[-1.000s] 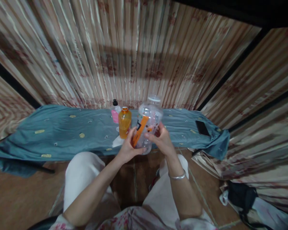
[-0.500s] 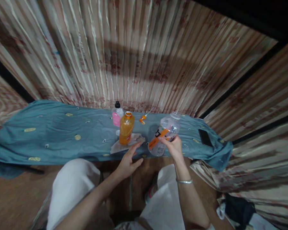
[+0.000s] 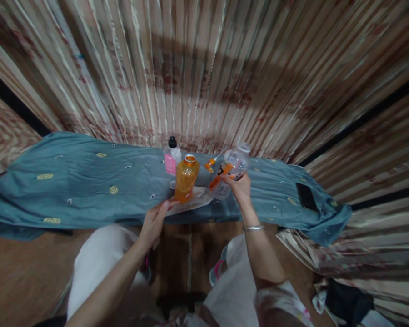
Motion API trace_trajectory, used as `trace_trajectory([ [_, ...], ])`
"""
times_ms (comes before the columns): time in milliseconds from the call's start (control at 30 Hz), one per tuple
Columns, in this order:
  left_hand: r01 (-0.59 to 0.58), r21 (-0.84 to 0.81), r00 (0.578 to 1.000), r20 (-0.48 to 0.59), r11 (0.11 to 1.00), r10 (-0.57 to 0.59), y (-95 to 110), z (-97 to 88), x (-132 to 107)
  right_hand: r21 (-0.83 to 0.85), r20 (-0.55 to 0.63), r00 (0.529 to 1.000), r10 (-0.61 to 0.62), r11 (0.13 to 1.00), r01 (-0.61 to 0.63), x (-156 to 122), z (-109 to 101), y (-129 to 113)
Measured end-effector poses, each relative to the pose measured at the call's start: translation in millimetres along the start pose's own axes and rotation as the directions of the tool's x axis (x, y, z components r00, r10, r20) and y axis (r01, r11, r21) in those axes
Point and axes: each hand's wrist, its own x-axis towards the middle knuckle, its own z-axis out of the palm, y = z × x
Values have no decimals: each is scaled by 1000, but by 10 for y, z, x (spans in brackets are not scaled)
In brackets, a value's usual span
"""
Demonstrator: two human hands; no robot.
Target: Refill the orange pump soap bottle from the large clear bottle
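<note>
A moment ago both hands were wrapped round the clear bottle [image 3: 236, 162]; now only the right hand [image 3: 239, 185] has it, and the left hand [image 3: 153, 220] has gone across to the white paper [image 3: 197, 196]. To my eye that splits the work in 2: the right hand steadies the bottle while the left hand deals with the paper. The right grip is closed round the lower side of the clear bottle, thumb across the front by the orange label, and the bottle leans with its neck tipped away and to the right. From where I stand I can't tell whether its base rests on the cloth-covered tabletop [image 3: 83, 184]. The left grip looks closed, thumb and fingers pinching the paper's near left edge. The orange bottle [image 3: 187, 177] stands upright and uncapped on that same paper, just beyond the left fingertips, so I'd judge that a sharp tug could tip it. Behind it stands the pink-labelled bottle [image 3: 171, 162] with its black top, and an orange pump top [image 3: 210, 163] lies between the orange bottle and the clear bottle, untouched by either hand.
</note>
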Motion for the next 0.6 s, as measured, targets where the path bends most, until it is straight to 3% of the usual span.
trace_trajectory([
  [167, -144, 42, 984, -101, 989, 148, -68, -25, 170, -90, -20, 1000, 13, 996, -15, 231, 159, 40],
  [400, -226, 100, 974, 3, 969, 227, -3, 254, 639, -173, -24, 999, 33, 984, -37, 346, 294, 141],
  [600, -229, 72, 973, -10, 971, 230, 12, 388, 771, -212, 2, 999, 49, 976, -48, 368, 368, 278],
])
